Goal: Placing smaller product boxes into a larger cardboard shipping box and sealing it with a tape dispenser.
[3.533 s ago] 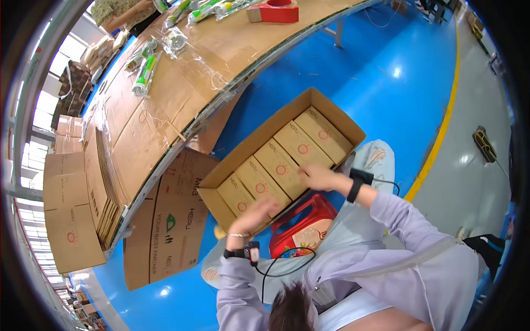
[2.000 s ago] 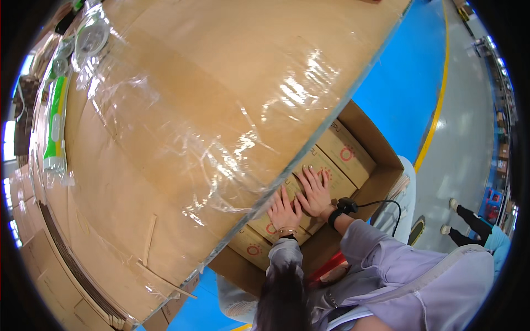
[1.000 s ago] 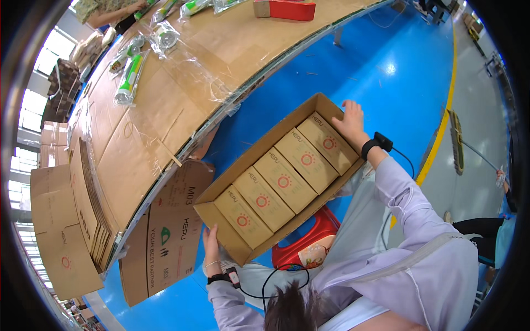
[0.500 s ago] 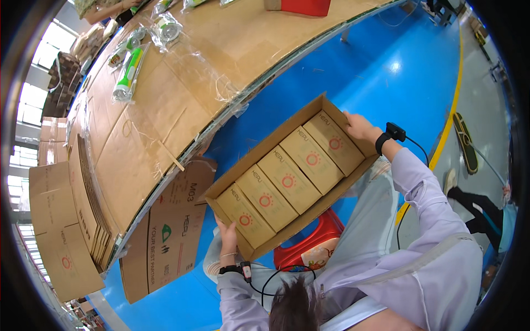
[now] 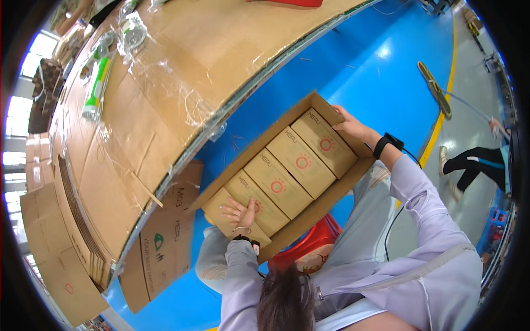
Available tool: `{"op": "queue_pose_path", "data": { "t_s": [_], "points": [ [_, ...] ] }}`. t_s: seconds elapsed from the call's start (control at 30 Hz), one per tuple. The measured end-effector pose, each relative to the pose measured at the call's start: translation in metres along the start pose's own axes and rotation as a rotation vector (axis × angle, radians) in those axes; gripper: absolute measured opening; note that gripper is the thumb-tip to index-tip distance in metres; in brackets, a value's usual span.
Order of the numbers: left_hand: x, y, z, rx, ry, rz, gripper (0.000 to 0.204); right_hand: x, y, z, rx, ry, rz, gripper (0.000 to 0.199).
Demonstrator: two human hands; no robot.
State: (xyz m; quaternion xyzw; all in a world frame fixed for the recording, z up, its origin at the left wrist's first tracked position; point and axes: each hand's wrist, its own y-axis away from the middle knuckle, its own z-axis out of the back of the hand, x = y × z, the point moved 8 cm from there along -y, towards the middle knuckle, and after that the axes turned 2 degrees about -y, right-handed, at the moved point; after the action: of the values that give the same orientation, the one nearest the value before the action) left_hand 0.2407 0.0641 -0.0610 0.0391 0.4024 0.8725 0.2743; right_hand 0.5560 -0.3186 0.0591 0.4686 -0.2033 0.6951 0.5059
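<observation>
An open cardboard carton (image 5: 282,238) lies tilted across my lap, holding a row of several small brown boxes (image 5: 290,201) with red round prints. My left hand (image 5: 243,214) rests flat at the row's lower left end, fingers spread, pressing on the cardboard there. Under it is a plain brown surface; I cannot tell whether that is a box top or a folded flap. At the upper right end, my right hand (image 5: 353,128) grips the carton's wall, with its fingers over the rim.
A cardboard-covered table (image 5: 182,71) curves along the left, bearing a green-and-white wrapped flashlight (image 5: 98,88). Flattened cartons (image 5: 160,248) lean by its edge. A red stool (image 5: 309,243) shows beneath the carton. On the right, a person's legs (image 5: 475,165) stand near a floor mop (image 5: 435,91).
My left hand has moved from the carton's lower left rim onto the cardboard inside, fingers now spread. My right hand keeps its hold. The view has shifted, and the person at right stepped further in.
</observation>
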Motion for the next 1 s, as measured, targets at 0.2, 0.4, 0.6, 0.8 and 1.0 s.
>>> {"op": "queue_pose_path", "data": {
  "t_s": [0.2,0.4,0.6,0.8,1.0],
  "points": [
    [0.002,-0.001,0.001,-0.015,-0.118,0.071,0.134,0.021,0.037,-0.028,0.303,-0.635,-0.832,0.056],
    [-0.011,0.009,0.003,0.068,-0.137,0.087,0.150,-0.040,0.044,0.006,0.088,-0.092,-0.678,0.052],
    [-0.016,0.014,0.004,-0.014,-0.143,0.116,0.151,-0.050,0.128,0.027,0.175,0.303,-0.408,0.044],
    [-0.013,0.010,0.005,0.017,-0.135,0.062,0.153,-0.035,0.131,-0.005,0.394,0.831,-0.452,0.071],
    [-0.013,0.014,0.009,0.023,-0.114,0.080,0.152,0.006,0.114,-0.036,0.611,0.676,-0.284,0.122]
  ]
}}
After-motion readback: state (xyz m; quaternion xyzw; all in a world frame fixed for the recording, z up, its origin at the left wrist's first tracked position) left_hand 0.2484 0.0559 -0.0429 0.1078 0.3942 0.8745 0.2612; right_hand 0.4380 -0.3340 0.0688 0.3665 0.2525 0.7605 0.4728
